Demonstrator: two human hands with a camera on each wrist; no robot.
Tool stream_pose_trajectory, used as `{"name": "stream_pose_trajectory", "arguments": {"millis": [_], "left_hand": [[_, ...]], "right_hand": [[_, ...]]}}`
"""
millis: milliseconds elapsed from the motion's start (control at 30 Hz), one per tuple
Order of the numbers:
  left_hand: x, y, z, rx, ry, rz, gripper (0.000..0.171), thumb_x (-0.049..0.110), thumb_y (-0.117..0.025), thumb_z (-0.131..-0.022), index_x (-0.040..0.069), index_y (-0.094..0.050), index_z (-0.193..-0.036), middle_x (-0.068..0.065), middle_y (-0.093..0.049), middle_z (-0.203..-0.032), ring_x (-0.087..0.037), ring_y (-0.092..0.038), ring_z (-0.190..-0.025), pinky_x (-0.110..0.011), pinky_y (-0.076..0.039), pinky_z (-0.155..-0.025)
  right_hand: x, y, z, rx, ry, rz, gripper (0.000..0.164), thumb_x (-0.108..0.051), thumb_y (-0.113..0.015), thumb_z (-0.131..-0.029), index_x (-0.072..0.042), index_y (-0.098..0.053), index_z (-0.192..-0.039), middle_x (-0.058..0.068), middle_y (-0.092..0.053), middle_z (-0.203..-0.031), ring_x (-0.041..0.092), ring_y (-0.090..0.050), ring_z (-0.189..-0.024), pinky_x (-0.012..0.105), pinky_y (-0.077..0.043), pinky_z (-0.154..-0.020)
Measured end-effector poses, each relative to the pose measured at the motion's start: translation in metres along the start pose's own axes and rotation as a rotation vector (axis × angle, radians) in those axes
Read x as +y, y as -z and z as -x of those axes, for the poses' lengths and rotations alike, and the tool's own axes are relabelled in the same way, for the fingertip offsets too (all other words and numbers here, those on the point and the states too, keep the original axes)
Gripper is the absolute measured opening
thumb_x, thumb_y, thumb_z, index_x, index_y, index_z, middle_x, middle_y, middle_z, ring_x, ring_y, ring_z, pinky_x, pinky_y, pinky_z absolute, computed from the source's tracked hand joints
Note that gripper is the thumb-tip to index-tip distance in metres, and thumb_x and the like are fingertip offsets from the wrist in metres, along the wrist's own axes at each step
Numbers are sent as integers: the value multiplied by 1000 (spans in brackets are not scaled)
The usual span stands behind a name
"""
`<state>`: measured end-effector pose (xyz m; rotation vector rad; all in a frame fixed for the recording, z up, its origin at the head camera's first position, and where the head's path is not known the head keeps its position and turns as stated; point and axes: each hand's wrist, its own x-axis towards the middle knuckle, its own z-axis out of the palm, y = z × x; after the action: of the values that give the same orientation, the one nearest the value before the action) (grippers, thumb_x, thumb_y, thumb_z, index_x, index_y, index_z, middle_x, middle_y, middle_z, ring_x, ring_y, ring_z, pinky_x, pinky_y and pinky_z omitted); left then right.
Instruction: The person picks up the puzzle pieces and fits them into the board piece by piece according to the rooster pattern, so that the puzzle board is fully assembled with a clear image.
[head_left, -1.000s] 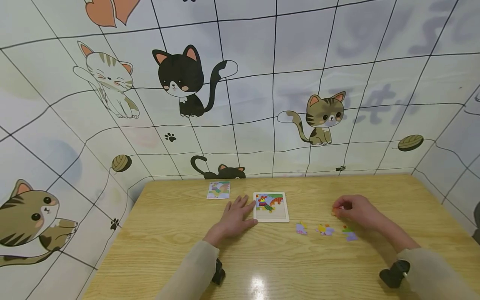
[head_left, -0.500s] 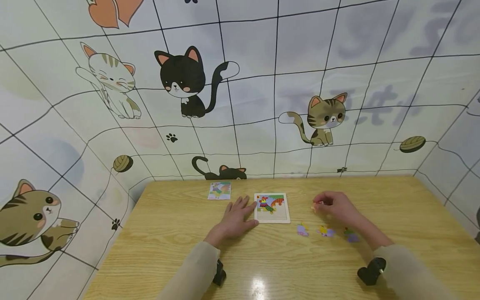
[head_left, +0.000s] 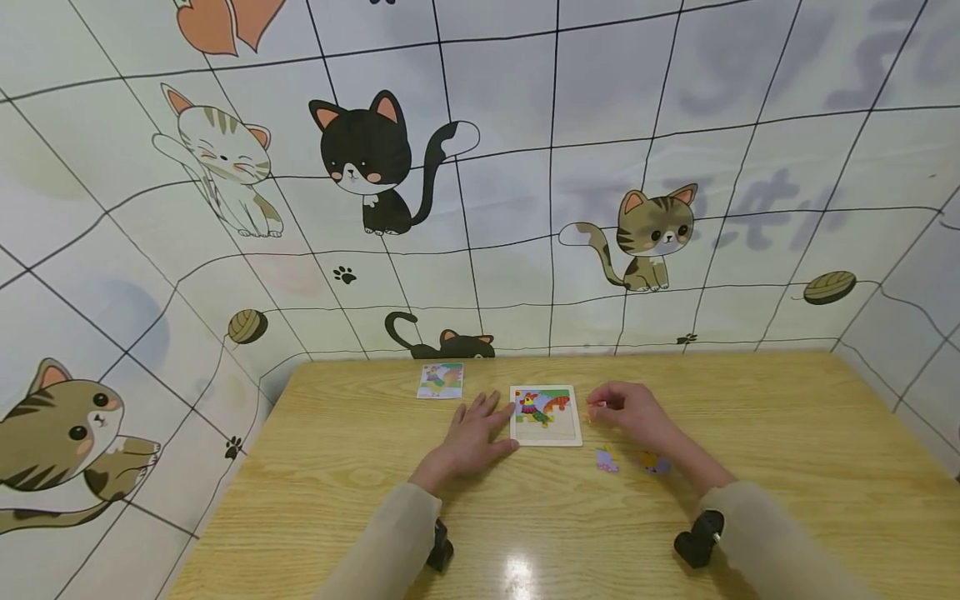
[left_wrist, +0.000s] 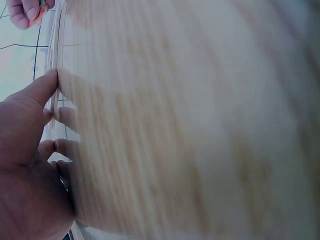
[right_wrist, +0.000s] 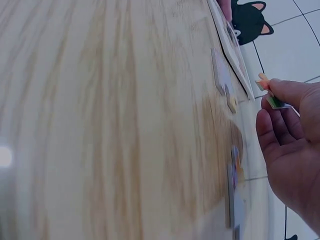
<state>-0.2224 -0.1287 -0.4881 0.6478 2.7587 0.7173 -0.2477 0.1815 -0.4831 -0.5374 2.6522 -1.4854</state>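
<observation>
A white-rimmed puzzle tray (head_left: 578, 417) lies on the table, partly filled with a rooster picture, its lower part bare. My left hand (head_left: 474, 437) rests flat beside it with spread fingers, index finger and thumb touching its left edge. Just off the tray's right side, my right hand (head_left: 633, 414) pinches a puzzle piece between thumb and index finger. In the right wrist view this jigsaw piece (right_wrist: 263, 83) shows orange and green and is held above the table. Two loose pieces, one lilac and yellow (head_left: 607, 460), another yellow and lilac (head_left: 654, 463), lie below the right hand.
A small picture card (head_left: 441, 381) with a similar rooster lies at the table's back left. The wooden table (head_left: 337, 483) meets a wall (head_left: 510, 208) printed with cats. My right forearm covers part of the table at the right.
My right hand has carried the pinched puzzle piece leftward, from the right of the table to beside the tray. My left hand has stayed at the tray's left edge.
</observation>
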Motion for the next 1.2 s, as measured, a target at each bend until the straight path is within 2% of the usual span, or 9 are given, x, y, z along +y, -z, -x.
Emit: {"name": "stream_pose_trajectory", "arguments": {"millis": [400, 567, 833, 1200], "left_hand": [[2, -1, -1, -3, -2, -4, 67, 43, -58, -104, 15, -37, -161, -14, -18, -169, -35, -8, -156, -59, -3, -122], [0, -4, -2, -2, -6, 2, 66, 41, -58, -104, 15, -37, -161, -15, -18, -169, -36, -8, -156, -60, -2, -122], [1, -1, -1, 2, -2, -9, 67, 43, -59, -103, 15, -37, -160, -15, -18, -169, -37, -9, -156, -60, -3, -122], [2, 1, 0, 4, -3, -3, 66, 40, -60, -103, 13, -38, -160, -17, -19, -168, -40, -10, -155, -63, -4, -121]], "right_hand": [[-14, -23, -14, 18, -42, 10, 10, -7, -73, -96, -1, -73, -104, 9, -72, -100, 21, -63, -88, 32, -52, -75], [-17, -33, -19, 18, -78, 15, 7, -4, -72, -94, -2, -74, -101, 7, -71, -97, 20, -60, -85, 31, -50, -74], [-17, -42, -25, 21, -73, 9, 7, -5, -73, -94, -3, -74, -100, 4, -70, -94, 19, -58, -84, 34, -49, -75], [-12, -51, -29, 59, -75, 70, 12, -10, -75, -94, -3, -75, -103, 3, -62, -86, 19, -48, -74, 31, -40, -64]]}}
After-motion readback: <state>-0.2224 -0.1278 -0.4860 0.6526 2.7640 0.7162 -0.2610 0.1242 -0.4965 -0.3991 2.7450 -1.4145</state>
